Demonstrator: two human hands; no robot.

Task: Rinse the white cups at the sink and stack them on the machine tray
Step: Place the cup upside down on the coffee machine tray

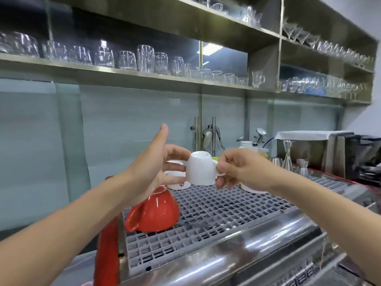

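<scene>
A small white cup (201, 169) is held upside down just above the grey grid tray (216, 211) on top of the coffee machine. My right hand (239, 169) pinches its handle on the right side. My left hand (156, 164) touches the cup's left side with its fingertips, thumb raised. Behind my left hand stand other white cups (178, 182), upside down on the tray's far edge. Another white cup (250, 188) sits partly hidden under my right wrist.
A red cup (154, 211) lies upside down on the tray's left part, below my left wrist. Steel shelves (144, 74) with several glasses run overhead. Metal jiggers (288, 157) and a faucet (213, 135) stand behind the machine at the right.
</scene>
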